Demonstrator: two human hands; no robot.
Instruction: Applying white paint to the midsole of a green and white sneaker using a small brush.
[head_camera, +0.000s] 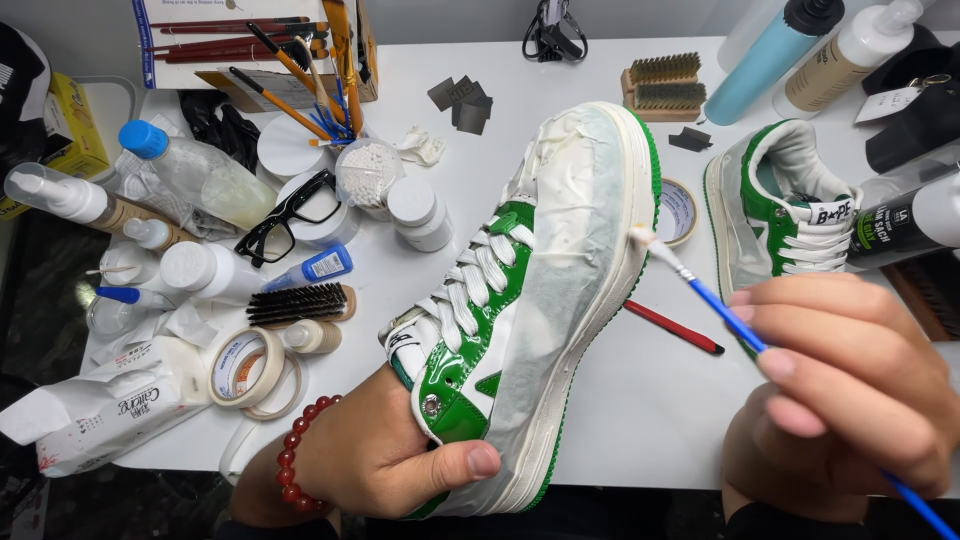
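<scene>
Left hand (375, 455), red bead bracelet (298, 450) at wrist, fingers clamped on heel of green-and-white sneaker (530, 300), held tilted above white table (640, 400); upper masked with tape. Right hand (850, 385), fingers pinched on blue-handled brush (720, 310), tip touching sneaker's midsole. Second sneaker (780, 205) rests on table behind.

green-and-white sneaker (520, 300), blue-handled brush (735, 322), red bead bracelet (297, 450), white table (640, 390)

Brush (760, 345) handle beyond the corner; second sneaker (780, 205) partly behind bottles (905, 215)
</scene>
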